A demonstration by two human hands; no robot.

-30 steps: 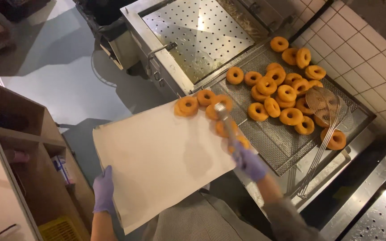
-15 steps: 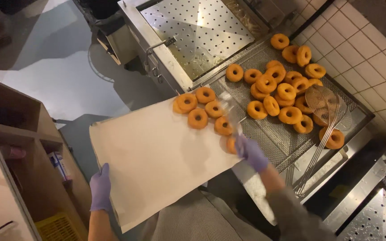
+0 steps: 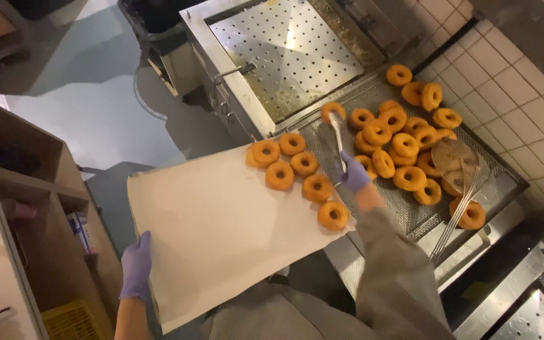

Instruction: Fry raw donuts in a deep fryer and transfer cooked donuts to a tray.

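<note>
The tongs (image 3: 337, 135) went up again, and this time they closed on a doughnut (image 3: 333, 111) at the near-left corner of the draining rack (image 3: 410, 208), right by the fryer's perforated plate (image 3: 284, 50). The right hand (image 3: 354, 176), in its purple glove, had its fingers wrapped tight round the tong handles, squeezing them together. A second ago that same hand was down at the edge of the paper-lined tray (image 3: 221, 239), setting one down. Now six doughnuts (image 3: 294, 167) sat on the tray's far corner, the one nearest the rack, where before there were fewer. The left hand (image 3: 136, 267) had not budged from the tray's near edge, fingers curled under and thumb on top, holding it level. The pile left on the rack (image 3: 410, 141) looked thinner to me, though plenty remained beside the wire skimmer (image 3: 458, 167). So the loading was moving along, one ring at a time.
</note>
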